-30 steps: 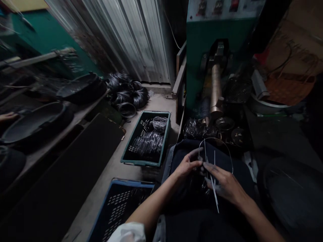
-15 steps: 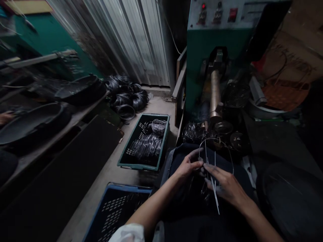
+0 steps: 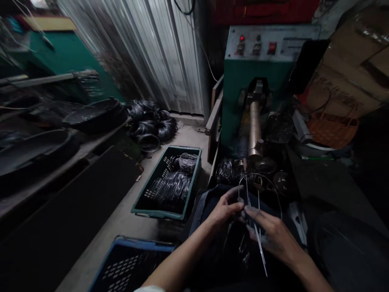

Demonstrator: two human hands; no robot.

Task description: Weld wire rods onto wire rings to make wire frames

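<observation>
Both hands meet over the dark cloth on my lap. My left hand [image 3: 226, 209] pinches a thin wire piece [image 3: 278, 194] that curves up in an arc and down to the right. Close beside it, my right hand [image 3: 269, 229] has its fingers closed round several thin straight wires [image 3: 260, 247], whose ends point down past the palm. The fingertips of the two hands almost touch. Just beyond them stands a green machine [image 3: 234, 117] with a copper-coloured cylinder [image 3: 255, 125].
A green crate [image 3: 136, 211] of wire pieces stands on the floor left of my knees, with a blue crate [image 3: 142, 243] nearer. Black wire coils [image 3: 167, 127] lie by the metal wall. An orange basket [image 3: 334, 129] is at the right.
The view has tilted up, so the machine and crates appear lower. My hands keep nearly the same pose, holding the wires.
</observation>
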